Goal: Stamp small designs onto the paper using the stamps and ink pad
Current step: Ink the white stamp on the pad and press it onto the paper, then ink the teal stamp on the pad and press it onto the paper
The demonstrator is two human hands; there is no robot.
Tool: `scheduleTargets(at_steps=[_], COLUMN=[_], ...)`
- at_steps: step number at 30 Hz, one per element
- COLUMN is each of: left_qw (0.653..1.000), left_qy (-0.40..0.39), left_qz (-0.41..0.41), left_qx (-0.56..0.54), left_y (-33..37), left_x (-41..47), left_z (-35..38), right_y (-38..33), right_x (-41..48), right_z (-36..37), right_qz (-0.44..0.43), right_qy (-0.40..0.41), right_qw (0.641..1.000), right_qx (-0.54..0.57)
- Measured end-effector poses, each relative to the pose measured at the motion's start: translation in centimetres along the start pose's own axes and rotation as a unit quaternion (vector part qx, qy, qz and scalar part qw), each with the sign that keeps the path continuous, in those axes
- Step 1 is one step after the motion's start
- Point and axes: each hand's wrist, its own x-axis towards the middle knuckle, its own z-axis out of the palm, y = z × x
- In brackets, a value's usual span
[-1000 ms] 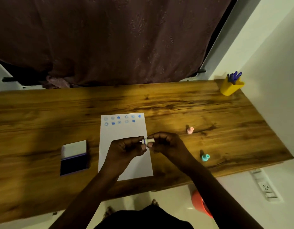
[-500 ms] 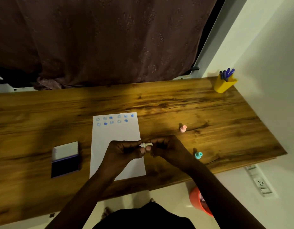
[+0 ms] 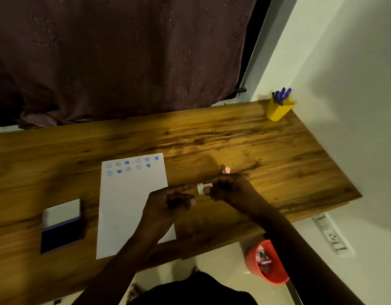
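Observation:
A white sheet of paper (image 3: 128, 201) lies on the wooden desk (image 3: 212, 142), with two rows of small blue stamped designs along its far edge. My right hand (image 3: 227, 187) pinches a small white stamp (image 3: 203, 187) just right of the paper. My left hand (image 3: 168, 202) hovers over the paper's right side with fingers curled; whether it holds anything is hidden. An open ink pad (image 3: 61, 226) with a dark blue pad and a white lid sits left of the paper. A pink stamp (image 3: 226, 170) stands behind my right hand.
A yellow pen holder (image 3: 278, 108) with blue pens stands at the desk's far right corner by the wall. An orange bin (image 3: 267, 263) sits on the floor below the desk's near edge. A dark curtain hangs behind the desk.
My hands were together on the white stamp; now they have parted, with the stamp in my right hand, moved to the right. The teal stamp is hidden behind my right arm.

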Motion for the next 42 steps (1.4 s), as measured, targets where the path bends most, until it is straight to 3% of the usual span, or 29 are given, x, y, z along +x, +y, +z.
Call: scheduleTargets(at_steps=[4, 7, 9, 14, 26, 35, 42], left_qw=[1.0, 0.999, 0.998, 0.997, 0.996, 0.996, 0.997], left_qy=[0.014, 0.015, 0.022, 0.037, 0.053, 0.031, 0.004], left_qz=[-0.023, -0.042, -0.052, -0.061, -0.06, -0.067, -0.064], left_qx=[0.001, 0.016, 0.019, 0.031, 0.048, 0.044, 0.051], left_y=[-0.5, -0.8, -1.1, -1.4, -1.4, -1.5, -1.7], left_x=[0.7, 0.9, 1.1, 1.0, 1.2, 1.4, 1.3], left_z=[1.2, 1.9, 2.2, 3.0, 4.1, 4.6, 4.3], right_y=[0.4, 1.8, 3.0, 5.3, 6.7, 6.0, 7.7], right_x=[0.6, 1.7, 2.7, 5.3, 6.7, 2.1, -2.3], right_z=[-4.9, -8.1, -9.2, -10.4, -10.7, -10.8, -8.0], right_qz=[-0.008, -0.012, -0.01, 0.042, 0.018, 0.045, 0.114], right_qy=[0.099, 0.155, 0.154, 0.126, 0.068, 0.143, 0.101], right_qw=[0.99, 0.928, 0.903, 0.891, 0.86, 0.885, 0.872], right_qx=[-0.099, -0.338, -0.402, -0.433, -0.506, -0.442, -0.465])
